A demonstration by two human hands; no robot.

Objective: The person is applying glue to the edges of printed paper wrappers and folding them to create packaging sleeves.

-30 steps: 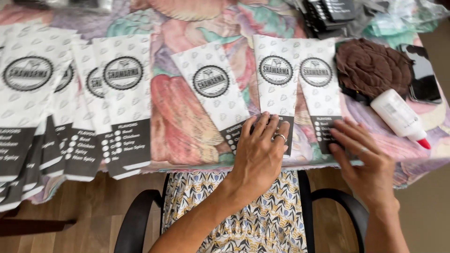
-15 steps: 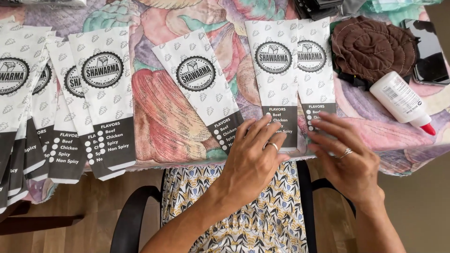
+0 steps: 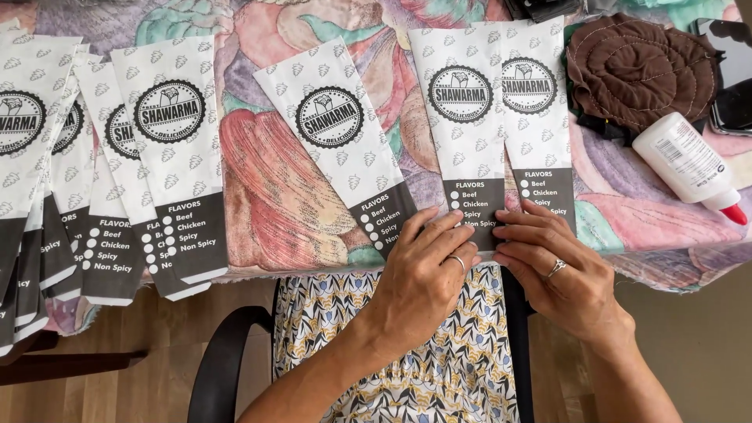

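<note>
Both our hands press flat at the table's near edge: our left hand (image 3: 427, 270), fingers spread and holding nothing, lies on the dark bottom flap of a white printed paper sleeve (image 3: 468, 133); our right hand (image 3: 560, 270), also open and flat, rests on the foot of the overlapping neighbouring sleeve (image 3: 540, 117). From the head camera, we judge this as the pressing-down stage on a bottom fold, and a firm, even smoothing along the edge seems what the next move calls for. A tilted sleeve (image 3: 337, 145) lies just left; a fanned stack of sleeves (image 3: 94, 164) sits further left. A white glue bottle (image 3: 689, 166) with red tip lies right, near a brown quilted pad (image 3: 638, 66), on the floral tablecloth (image 3: 274, 188).
</note>
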